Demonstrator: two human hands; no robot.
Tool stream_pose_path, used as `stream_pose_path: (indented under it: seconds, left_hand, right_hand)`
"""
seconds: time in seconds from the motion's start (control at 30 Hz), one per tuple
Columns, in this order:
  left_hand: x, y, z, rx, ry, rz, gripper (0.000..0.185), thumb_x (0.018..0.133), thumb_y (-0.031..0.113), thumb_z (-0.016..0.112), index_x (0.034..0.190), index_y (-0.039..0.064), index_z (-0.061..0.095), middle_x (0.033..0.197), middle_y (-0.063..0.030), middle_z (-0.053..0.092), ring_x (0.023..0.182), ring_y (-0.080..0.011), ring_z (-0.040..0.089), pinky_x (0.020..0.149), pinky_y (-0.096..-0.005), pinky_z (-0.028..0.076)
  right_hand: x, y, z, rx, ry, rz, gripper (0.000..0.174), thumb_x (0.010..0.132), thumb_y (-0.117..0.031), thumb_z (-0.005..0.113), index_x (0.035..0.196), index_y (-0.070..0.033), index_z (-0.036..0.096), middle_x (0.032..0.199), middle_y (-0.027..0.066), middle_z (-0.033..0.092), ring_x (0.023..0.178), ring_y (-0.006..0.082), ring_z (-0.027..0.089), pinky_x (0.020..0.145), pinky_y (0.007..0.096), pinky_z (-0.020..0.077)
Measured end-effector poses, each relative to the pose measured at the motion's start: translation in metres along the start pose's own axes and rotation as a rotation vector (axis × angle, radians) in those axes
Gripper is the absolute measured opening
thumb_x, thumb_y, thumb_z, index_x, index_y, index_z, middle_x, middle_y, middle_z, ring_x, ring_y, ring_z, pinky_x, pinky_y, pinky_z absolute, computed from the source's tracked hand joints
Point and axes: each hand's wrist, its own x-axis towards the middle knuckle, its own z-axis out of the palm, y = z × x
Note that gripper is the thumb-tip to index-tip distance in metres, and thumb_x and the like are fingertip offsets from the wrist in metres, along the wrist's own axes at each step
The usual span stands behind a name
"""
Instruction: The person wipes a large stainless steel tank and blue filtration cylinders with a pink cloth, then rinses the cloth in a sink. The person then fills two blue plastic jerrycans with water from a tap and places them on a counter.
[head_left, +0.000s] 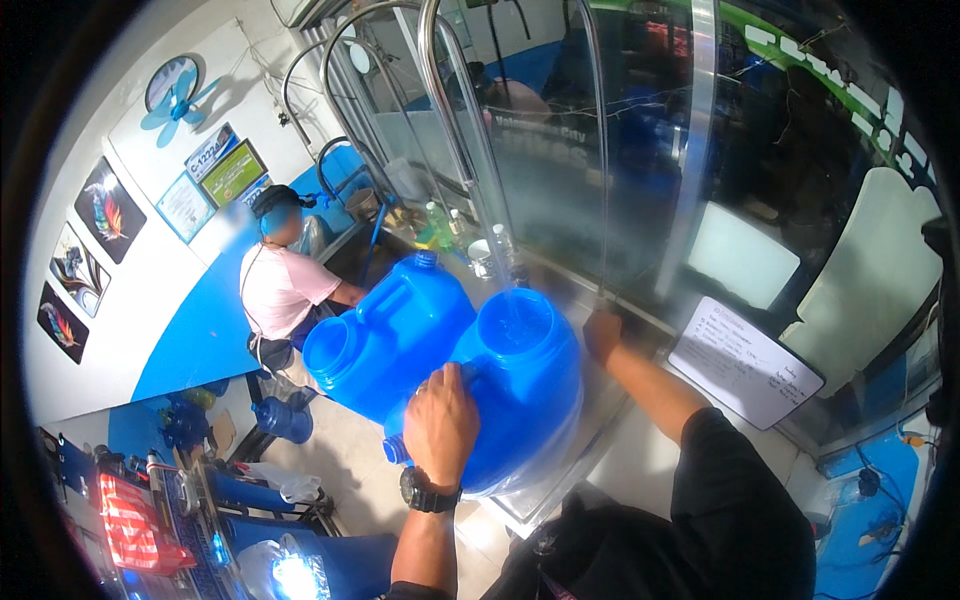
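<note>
A large blue plastic water container (525, 405) stands before me, its wide round mouth uncapped. Water runs from a curved metal spout into that mouth. My left hand (442, 420), with a black watch at its wrist, is closed on this container's handle. A second blue container (420, 322) with an uncapped wide mouth and a small capped spout stands to the left, against the first. Beyond the first container, to the right, my right hand (602, 336) is at the base of a thin upright metal pipe (602, 187); its fingers are blurred and partly hidden.
Plastic bottles (439, 225) and a white cup (480, 259) stand on the ledge under the glass. A whiteboard (742, 360) with handwriting leans at the right. Another person (289, 285) in a pink shirt works at the far left of the metal counter. Curved metal pipes hang overhead.
</note>
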Motion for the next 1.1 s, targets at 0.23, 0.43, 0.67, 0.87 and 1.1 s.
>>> stream_pose_path:
  seconds: [0.23, 0.43, 0.67, 0.87, 1.1]
  left_hand:
    - [-0.002, -0.005, -0.001, -0.003, -0.111, -0.014, 0.040, 0.092, 0.015, 0.074, 0.127, 0.000, 0.063, 0.107, -0.0206, 0.072, 0.093, -0.0416, 0.073, 0.082, -0.0503, 0.059]
    - [-0.003, -0.007, -0.007, -0.040, -0.096, 0.018, 0.042, 0.089, 0.016, 0.076, 0.127, 0.003, 0.064, 0.110, -0.0192, 0.074, 0.095, -0.0410, 0.073, 0.082, -0.0504, 0.059]
    - [0.000, -0.019, -0.017, -0.139, -0.170, 0.165, 0.037, 0.090, 0.014, 0.072, 0.125, 0.005, 0.066, 0.104, -0.0184, 0.073, 0.094, -0.0390, 0.073, 0.080, -0.0498, 0.060]
    - [0.003, -0.034, -0.019, -0.279, -0.241, 0.365, 0.037, 0.089, 0.017, 0.076, 0.124, 0.005, 0.070, 0.108, -0.0173, 0.077, 0.096, -0.0395, 0.074, 0.082, -0.0498, 0.060]
    - [0.014, -0.045, -0.015, -0.389, -0.289, 0.539, 0.041, 0.093, 0.033, 0.081, 0.123, 0.006, 0.072, 0.101, -0.0147, 0.077, 0.091, -0.0385, 0.075, 0.079, -0.0480, 0.060]
  right_hand:
    - [-0.007, -0.011, 0.026, 0.272, -0.036, 0.200, 0.021, 0.093, -0.012, 0.067, 0.111, -0.009, 0.077, 0.092, 0.0106, 0.077, 0.083, 0.0303, 0.079, 0.064, 0.0447, 0.0592]
    - [-0.032, -0.011, 0.028, 0.388, 0.145, 0.216, 0.045, 0.102, -0.014, 0.062, 0.141, 0.006, 0.055, 0.081, 0.0150, 0.077, 0.067, 0.0316, 0.078, 0.051, 0.0458, 0.0559]
    - [-0.056, 0.000, 0.008, 0.578, 0.224, 0.193, 0.044, 0.102, -0.013, 0.059, 0.141, 0.007, 0.055, 0.081, 0.0201, 0.075, 0.070, 0.0370, 0.077, 0.059, 0.0493, 0.0606]
    - [-0.061, 0.045, -0.035, 0.957, -0.290, 0.025, 0.072, 0.108, -0.056, 0.059, 0.151, 0.002, 0.057, 0.135, 0.0285, 0.072, 0.129, 0.0437, 0.069, 0.110, 0.0486, 0.0539]
    - [-0.174, 0.025, -0.136, 1.865, 0.004, 0.144, 0.067, 0.116, -0.055, 0.045, 0.155, -0.002, 0.057, 0.142, 0.0164, 0.071, 0.131, 0.0289, 0.067, 0.117, 0.0428, 0.0503]
